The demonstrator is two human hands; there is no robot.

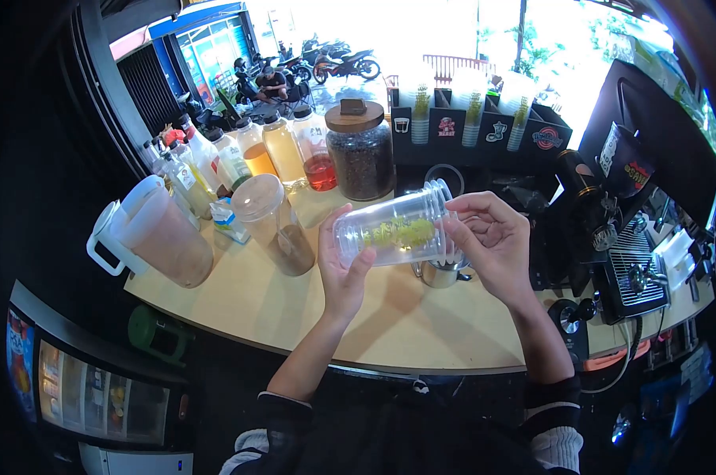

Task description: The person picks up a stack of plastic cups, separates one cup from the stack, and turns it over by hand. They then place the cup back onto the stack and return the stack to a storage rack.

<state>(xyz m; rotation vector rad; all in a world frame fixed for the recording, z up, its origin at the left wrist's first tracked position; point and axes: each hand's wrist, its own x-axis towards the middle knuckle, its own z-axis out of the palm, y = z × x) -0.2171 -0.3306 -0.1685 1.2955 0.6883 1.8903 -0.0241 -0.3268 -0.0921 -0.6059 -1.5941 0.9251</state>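
Note:
Above the wooden counter (295, 309), a few nested clear plastic cups (394, 218) with yellow-green print lie on their side between my hands. My left hand (342, 273) is closed around the base end, thumb in front. At the rim end, the fingers and thumb of my right hand (493, 245) pinch the stacked rims. Just behind and below the cups stands a metal pitcher (439, 275), partly hidden by them. Left of my left hand is a lidded clear tub (291, 249) with brown contents.
A large pitcher (164, 237) stands at the counter's left. Several bottles (283, 154) and a wooden-lidded jar (360, 162) of dark contents line the back. Behind is a black cup holder (485, 131). At right sits an espresso machine (631, 265). A person (272, 83) sits outside.

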